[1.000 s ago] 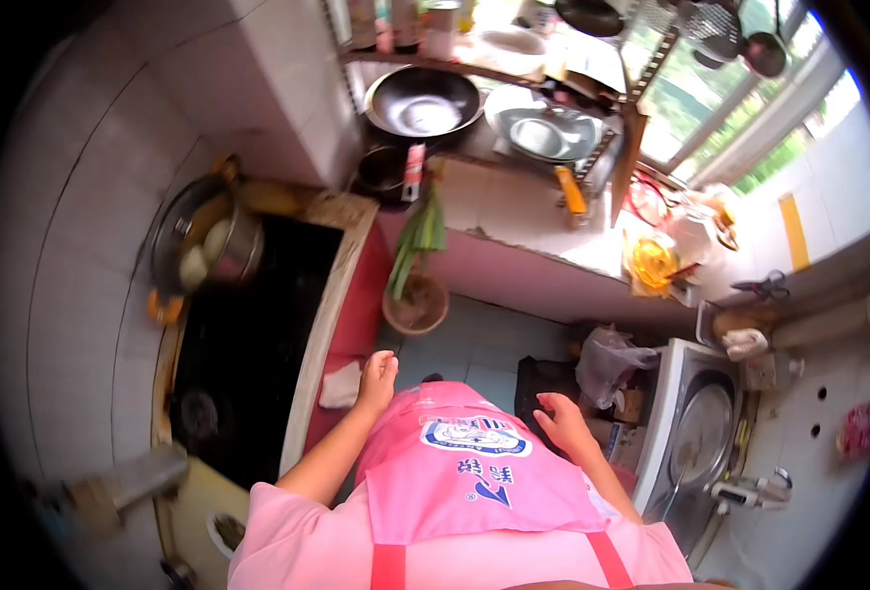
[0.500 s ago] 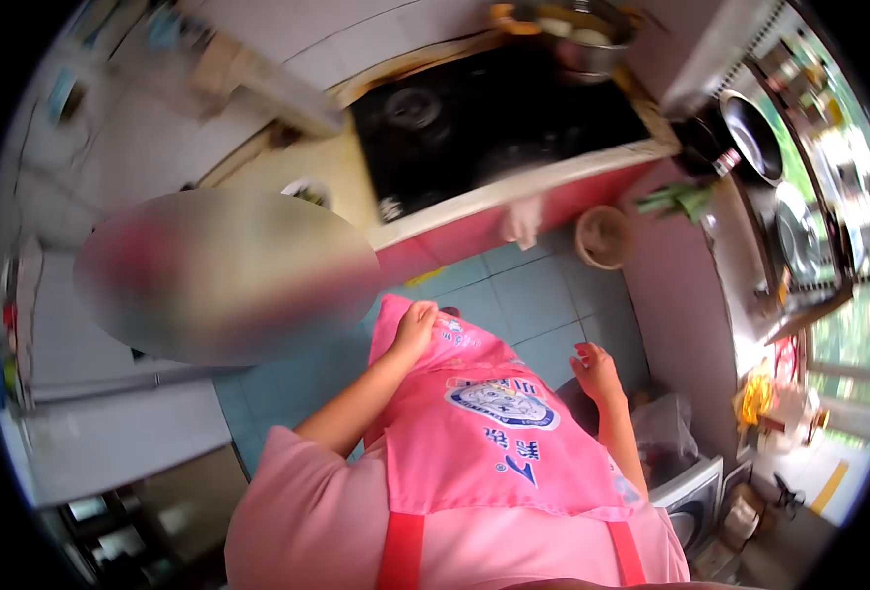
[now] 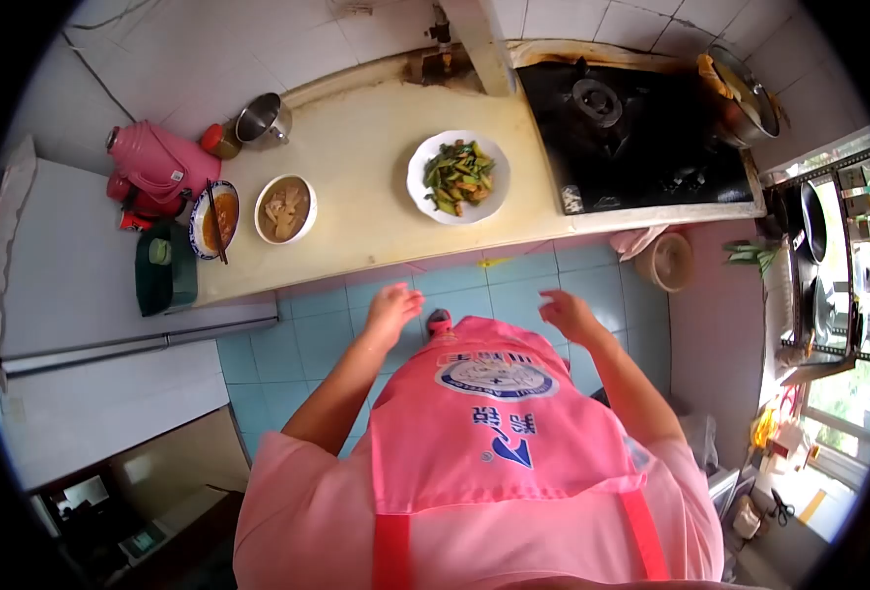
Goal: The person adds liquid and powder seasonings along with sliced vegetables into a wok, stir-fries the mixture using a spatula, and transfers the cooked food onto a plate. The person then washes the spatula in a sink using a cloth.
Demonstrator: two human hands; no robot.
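Observation:
My left hand [image 3: 392,311] is raised in front of the counter's edge with its fingers loosely apart, holding nothing. Level with it on the other side, my right hand [image 3: 566,315] is also empty, its fingers spread and slightly bent. Between and below them hangs the pink apron [image 3: 445,433] that I wear; neither hand touches it. Beyond my hands, on the counter [image 3: 356,211], stand a white plate of stir-fried green vegetables [image 3: 459,179] and a white bowl with pale pieces in broth [image 3: 284,209]. Left of that, chopsticks [image 3: 217,224] lie across a blue-rimmed bowl [image 3: 228,206].
A black gas hob [image 3: 641,138] carries a pot [image 3: 750,108] at its far right. A metal cup [image 3: 263,120], a jar [image 3: 220,141] and a pink thermos [image 3: 164,162] stand at the back left. A bin [image 3: 667,264] sits below the hob; pans hang on a rack at right.
My left hand has let go of the apron's edge and moved left. My right hand has risen. The view has turned left, bringing the dishes on the counter into sight; the blurred oval has gone.

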